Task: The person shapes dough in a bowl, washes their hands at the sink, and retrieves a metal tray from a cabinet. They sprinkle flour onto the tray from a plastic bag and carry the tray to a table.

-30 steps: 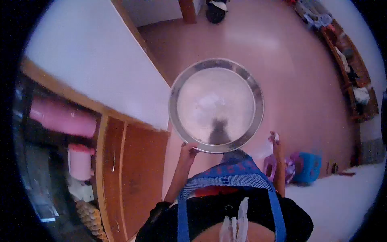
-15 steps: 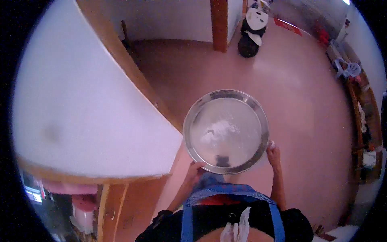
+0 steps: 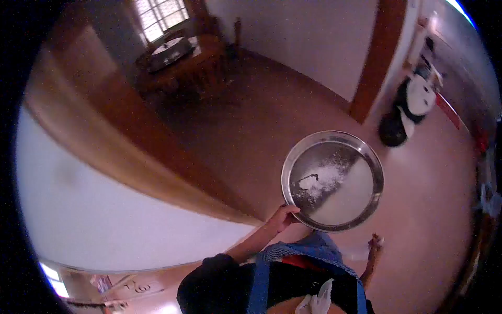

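Note:
A round, shallow metal pan (image 3: 334, 226) is held out in front of my body, with loose white powder (image 3: 323, 180) scattered on its bottom. My left hand (image 3: 285, 217) is closed on the pan's near left rim, thumb over the edge. Below and to the right of the pan, apart from its rim, is my right hand (image 3: 375, 243). Its fingers are curled, with a small pale bit showing at them that is too small to name. A blue apron (image 3: 300, 251) covers my front.
A doorway with a wooden frame (image 3: 379, 63) opens ahead onto a darker room, where a wooden table (image 3: 209, 49) stands by a window. To the left is a white wall (image 3: 104, 209) with wooden trim. A panda figure (image 3: 413, 102) stands on the floor right of the doorway.
My view has turned left, bringing the dark room and its table into sight. My right hand has let go of the pan's rim and dropped lower; my left hand still holds the pan.

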Motion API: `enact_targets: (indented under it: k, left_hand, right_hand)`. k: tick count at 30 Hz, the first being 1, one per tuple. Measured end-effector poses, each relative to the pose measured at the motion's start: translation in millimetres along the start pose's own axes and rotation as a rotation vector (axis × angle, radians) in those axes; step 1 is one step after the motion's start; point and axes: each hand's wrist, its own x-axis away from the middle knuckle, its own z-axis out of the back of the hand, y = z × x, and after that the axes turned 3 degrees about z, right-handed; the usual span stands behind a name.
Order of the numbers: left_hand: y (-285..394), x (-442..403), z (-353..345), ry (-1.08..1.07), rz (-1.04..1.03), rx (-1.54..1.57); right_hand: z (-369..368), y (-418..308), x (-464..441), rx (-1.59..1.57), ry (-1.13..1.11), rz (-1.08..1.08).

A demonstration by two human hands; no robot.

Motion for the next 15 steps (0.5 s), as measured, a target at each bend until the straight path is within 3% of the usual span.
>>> enact_targets:
  k: [3, 7, 10, 13, 14, 15]
  left_hand:
    - [-15, 4, -30, 0.121, -0.086, 0.022]
    - [-68, -45, -7, 0.252, -0.117, 0.101]
    - [-114, -40, -13, 0.521, -0.481, -0.19]
    - [-133, -18, -49, 0.643, -0.565, -0.173]
    - [-134, -4, -81, 0.725, -0.689, -0.379]
    - [-157, -11, -56, 0.664, -0.633, -0.128]
  right_hand:
    - [25, 39, -43, 0.246, -0.141, -0.01]
    - [7, 72, -133, 0.255, -0.401, -0.05]
    - [-16, 77, -198, 0.238, -0.629, -0.057]
    - [-42, 42, -238, 0.202, -0.786, 0.041]
    - [-48, 45, -250, 0.195, -0.81, 0.033]
    - [-48, 50, -266, 0.302, -0.866, 0.032]
